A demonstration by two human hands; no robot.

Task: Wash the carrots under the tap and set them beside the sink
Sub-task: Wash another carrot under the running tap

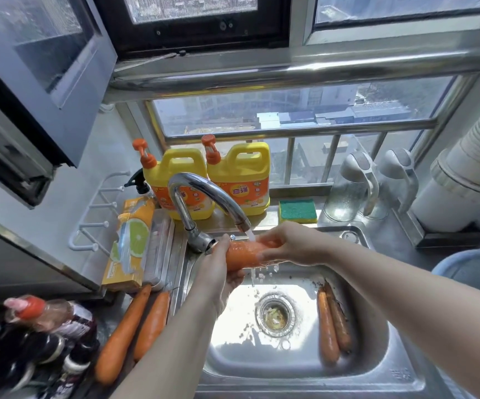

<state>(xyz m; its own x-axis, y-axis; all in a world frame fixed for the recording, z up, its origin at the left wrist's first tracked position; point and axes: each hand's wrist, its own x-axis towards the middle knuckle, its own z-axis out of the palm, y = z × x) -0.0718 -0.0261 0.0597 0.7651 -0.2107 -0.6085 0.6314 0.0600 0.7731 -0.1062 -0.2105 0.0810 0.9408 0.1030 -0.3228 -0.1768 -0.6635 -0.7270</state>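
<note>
Water runs from the curved chrome tap [204, 194] onto an orange carrot [243, 253] held over the steel sink [400, 352]. My left hand [221, 269] grips its left end from below. My right hand [287, 243] curls round its right end from above. Two dirty carrots [332, 323] lie in the basin at the right wall. Two more carrots [135, 326] lie side by side on the counter left of the sink.
Two yellow dish-soap jugs [210, 180] and a green-yellow sponge [297, 210] stand behind the tap. An orange box [130, 243] lies at the left, dark bottles [31, 341] at the near left, glass jugs [359, 185] at the back right.
</note>
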